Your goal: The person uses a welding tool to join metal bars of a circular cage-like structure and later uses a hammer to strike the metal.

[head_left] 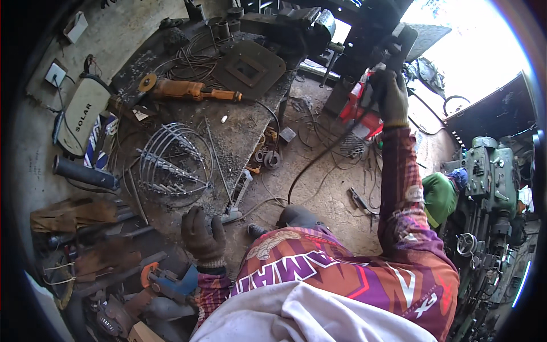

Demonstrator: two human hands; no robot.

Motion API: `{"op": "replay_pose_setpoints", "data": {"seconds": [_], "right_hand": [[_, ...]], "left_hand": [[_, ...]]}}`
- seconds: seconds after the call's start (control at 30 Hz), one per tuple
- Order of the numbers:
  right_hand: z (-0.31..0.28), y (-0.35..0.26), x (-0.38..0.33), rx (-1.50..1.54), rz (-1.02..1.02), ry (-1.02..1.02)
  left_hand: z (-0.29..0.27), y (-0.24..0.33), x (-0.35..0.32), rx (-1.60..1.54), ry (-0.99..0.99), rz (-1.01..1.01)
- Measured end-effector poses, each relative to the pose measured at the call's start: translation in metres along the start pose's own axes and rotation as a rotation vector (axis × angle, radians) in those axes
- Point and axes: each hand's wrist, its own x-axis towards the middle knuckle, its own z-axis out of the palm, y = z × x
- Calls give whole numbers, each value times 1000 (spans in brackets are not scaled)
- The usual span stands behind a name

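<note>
Right grip [394, 102] seemingly holds one tool [404, 43], one cable [320, 155] below.

Plaid maroon sleeves [399, 176]; 2 gloves [205, 238]

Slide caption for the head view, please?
Gloved right hand extended, left hand near a workbench bearing an orange grinder and wire cage.

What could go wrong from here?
Snag: the black cable runs from beside the raised right hand down toward the floor by the person; it could catch a foot.
Falling tool: the orange grinder lies loose on the bench, its cord over the edge; a tug might drag it off.
Glove catch: the open left hand appears near the wire cage, whose rods might hook the glove.
</note>
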Motion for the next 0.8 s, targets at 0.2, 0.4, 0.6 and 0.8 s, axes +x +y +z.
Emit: {"op": "replay_pose_setpoints", "data": {"seconds": [0.2,0.4,0.6,0.8], "right_hand": [[1,36,118,-568,-612,63],[30,59,188,377,176,-3],[34,165,248,380,276,-311],[56,190,270,380,254,-242]], "left_hand": [[6,-1,1,-26,-9,-48],[7,8,4,67,-57,-225],[9,6,6,382,-23,-131],[19,8,7,463,-19,-134]]}}
